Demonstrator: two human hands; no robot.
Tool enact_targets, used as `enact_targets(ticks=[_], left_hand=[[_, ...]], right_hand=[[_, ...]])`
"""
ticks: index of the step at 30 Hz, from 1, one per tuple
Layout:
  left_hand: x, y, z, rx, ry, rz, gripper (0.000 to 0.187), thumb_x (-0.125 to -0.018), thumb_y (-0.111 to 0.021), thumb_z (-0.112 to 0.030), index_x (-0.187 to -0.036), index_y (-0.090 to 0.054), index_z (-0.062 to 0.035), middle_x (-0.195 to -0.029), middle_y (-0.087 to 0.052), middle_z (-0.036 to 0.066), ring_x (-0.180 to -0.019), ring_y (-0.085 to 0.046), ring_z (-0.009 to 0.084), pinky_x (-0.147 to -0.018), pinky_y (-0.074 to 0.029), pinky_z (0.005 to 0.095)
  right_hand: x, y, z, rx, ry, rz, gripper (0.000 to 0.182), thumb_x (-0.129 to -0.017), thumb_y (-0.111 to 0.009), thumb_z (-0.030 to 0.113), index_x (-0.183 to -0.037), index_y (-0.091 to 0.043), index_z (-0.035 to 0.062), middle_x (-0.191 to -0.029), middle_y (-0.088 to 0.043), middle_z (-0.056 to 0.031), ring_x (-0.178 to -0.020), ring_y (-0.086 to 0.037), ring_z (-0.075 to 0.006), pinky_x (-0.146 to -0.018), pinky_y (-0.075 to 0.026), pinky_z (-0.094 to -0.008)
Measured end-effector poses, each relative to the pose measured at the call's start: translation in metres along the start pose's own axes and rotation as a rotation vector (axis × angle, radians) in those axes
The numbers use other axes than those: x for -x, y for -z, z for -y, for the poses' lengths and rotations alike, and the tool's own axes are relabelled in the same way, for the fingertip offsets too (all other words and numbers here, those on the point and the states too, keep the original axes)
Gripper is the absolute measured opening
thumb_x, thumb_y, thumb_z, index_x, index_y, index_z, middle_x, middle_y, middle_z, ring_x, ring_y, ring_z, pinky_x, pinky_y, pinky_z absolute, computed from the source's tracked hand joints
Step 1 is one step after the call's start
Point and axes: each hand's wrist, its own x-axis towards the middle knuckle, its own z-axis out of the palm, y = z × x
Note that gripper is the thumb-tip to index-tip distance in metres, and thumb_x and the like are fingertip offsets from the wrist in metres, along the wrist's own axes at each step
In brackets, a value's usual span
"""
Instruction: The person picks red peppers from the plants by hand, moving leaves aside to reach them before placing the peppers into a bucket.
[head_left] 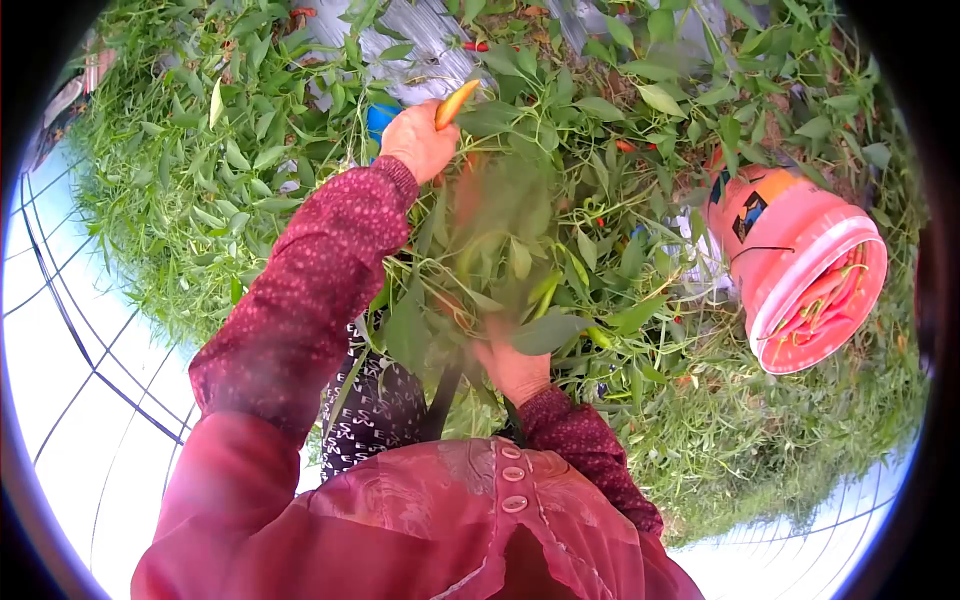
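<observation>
Picking step in hand. Your left hand (418, 142) stretched out over pepper plant (500, 250), grip clenched on orange pepper (456, 103). Your right hand (512, 368) low in leaves near stem; grip hidden by foliage, cannot tell. Pink bucket (800, 270) well apart to right, peppers inside. Next move likely calls for carrying pepper across to bucket without snagging branches.

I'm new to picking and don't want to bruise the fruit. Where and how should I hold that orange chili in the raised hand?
Probably at its lower end, as the left hand does now. The chili is long, slim and slightly curved, and its upper part pokes free above the fist. Close the fingers around its width from the side, not on the tip. Whether the held end is the stem end is hidden.
</observation>
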Motion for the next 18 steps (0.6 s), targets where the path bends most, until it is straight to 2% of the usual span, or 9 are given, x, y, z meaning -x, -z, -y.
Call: enact_targets(ticks=[2,4,5,6,8,13,14,16,18], left_hand=[[-0.041,-0.035,0.030,-0.021,0.161,0.186,0.045,-0.078,-0.059,-0.036,-0.101,-0.057,0.0025,-0.086,-0.062,0.020,-0.073,-0.060,0.0319,-0.072,-0.046,0.0375],[-0.051,-0.059,0.034,-0.001,0.190,0.268,0.044,-0.078,-0.061,-0.034,-0.102,-0.057,0.0034,-0.094,-0.061,0.020,-0.075,-0.061,0.0290,-0.070,-0.048,0.0368],[-0.061,-0.081,0.044,0.447,0.490,0.347,0.045,-0.078,-0.063,-0.030,-0.106,-0.055,0.0035,-0.098,-0.060,0.016,-0.072,-0.062,0.0260,-0.067,-0.050,0.0345],[-0.066,-0.090,0.049,0.450,0.492,0.348,0.045,-0.078,-0.063,-0.030,-0.106,-0.055,0.0035,-0.098,-0.060,0.016,-0.072,-0.062,0.0260,-0.067,-0.050,0.0345],[-0.069,-0.102,0.058,0.451,0.335,0.380,0.059,-0.069,-0.064,-0.041,-0.107,-0.057,0.0035,-0.097,-0.062,0.019,-0.093,-0.060,0.0272,-0.083,-0.045,0.0350],[0.015,-0.049,0.028,0.244,-0.209,0.732,0.052,-0.075,-0.052,-0.020,-0.125,-0.045,-0.0140,-0.116,-0.053,0.020,-0.105,-0.052,0.0341,-0.091,-0.041,0.0378],[0.039,-0.028,0.017,0.160,-0.392,0.719,0.051,-0.076,-0.051,-0.018,-0.126,-0.045,-0.0173,-0.114,-0.055,0.018,-0.103,-0.053,0.0331,-0.089,-0.042,0.0384],[0.073,-0.023,0.028,0.073,-0.414,0.686,0.054,-0.077,-0.054,-0.021,-0.129,-0.041,-0.0244,-0.112,-0.056,0.013,-0.104,-0.054,0.0288,-0.087,-0.044,0.0357],[0.092,-0.016,0.038,-0.002,-0.509,0.688,0.049,-0.081,-0.060,-0.023,-0.127,-0.045,-0.0230,-0.108,-0.061,0.007,-0.090,-0.062,0.0262,-0.084,-0.047,0.0366]], right_hand=[[0.007,-0.005,0.002,-0.007,-0.006,-0.007,0.044,-0.078,-0.055,0.037,-0.112,-0.053,0.0092,-0.090,-0.061,-0.0134,-0.083,-0.057,-0.0333,-0.075,-0.041,-0.0466],[0.007,-0.003,0.004,0.015,-0.002,-0.046,0.045,-0.079,-0.055,0.038,-0.113,-0.053,0.0093,-0.088,-0.061,-0.0132,-0.081,-0.058,-0.0327,-0.075,-0.041,-0.0464],[0.007,0.000,0.006,0.077,0.019,-0.067,0.045,-0.079,-0.055,0.038,-0.112,-0.053,0.0086,-0.086,-0.061,-0.0128,-0.081,-0.058,-0.0318,-0.074,-0.041,-0.0453],[0.008,-0.003,0.005,0.080,0.020,-0.064,0.045,-0.079,-0.055,0.038,-0.112,-0.053,0.0086,-0.086,-0.061,-0.0128,-0.081,-0.058,-0.0318,-0.074,-0.041,-0.0453],[0.011,-0.009,0.004,0.062,0.002,-0.046,0.045,-0.079,-0.055,0.038,-0.113,-0.054,0.0083,-0.086,-0.061,-0.0121,-0.081,-0.058,-0.0309,-0.074,-0.042,-0.0443],[0.015,-0.009,0.004,0.048,0.014,-0.008,0.042,-0.080,-0.054,0.037,-0.111,-0.055,0.0086,-0.092,-0.060,-0.0117,-0.083,-0.057,-0.0295,-0.074,-0.042,-0.0443],[0.017,-0.012,0.003,0.044,0.019,0.010,0.041,-0.080,-0.054,0.036,-0.111,-0.055,0.0089,-0.096,-0.059,-0.0110,-0.086,-0.057,-0.0285,-0.075,-0.042,-0.0447],[0.035,-0.037,-0.011,0.045,0.098,-0.089,0.039,-0.081,-0.053,0.035,-0.111,-0.054,0.0100,-0.101,-0.057,-0.0095,-0.090,-0.055,-0.0269,-0.078,-0.042,-0.0437],[0.041,-0.052,-0.013,0.048,0.173,-0.188,0.037,-0.082,-0.051,0.034,-0.111,-0.053,0.0112,-0.106,-0.055,-0.0080,-0.095,-0.053,-0.0254,-0.080,-0.041,-0.0428]])
